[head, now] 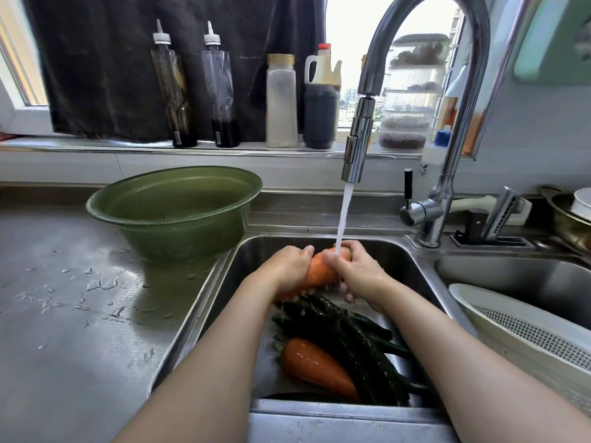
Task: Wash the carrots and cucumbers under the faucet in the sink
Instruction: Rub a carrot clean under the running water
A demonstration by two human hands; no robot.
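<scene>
Water runs from the steel faucet (pixel 357 145) onto an orange carrot (pixel 320 270) held over the sink (pixel 256 251). My left hand (pixel 287 268) grips the carrot's lower left part. My right hand (pixel 358 270) wraps its upper right end, right under the stream. Below them, on the sink floor, lie several dark green cucumbers (pixel 348 340) and a second carrot (pixel 316 367), all wet.
A green basin (pixel 174 215) stands on the wet steel counter (pixel 73 314) left of the sink. A white colander (pixel 524 330) rests in the second sink on the right. Bottles (pixel 281 100) line the windowsill behind. A knife block (pixel 489 228) sits by the faucet base.
</scene>
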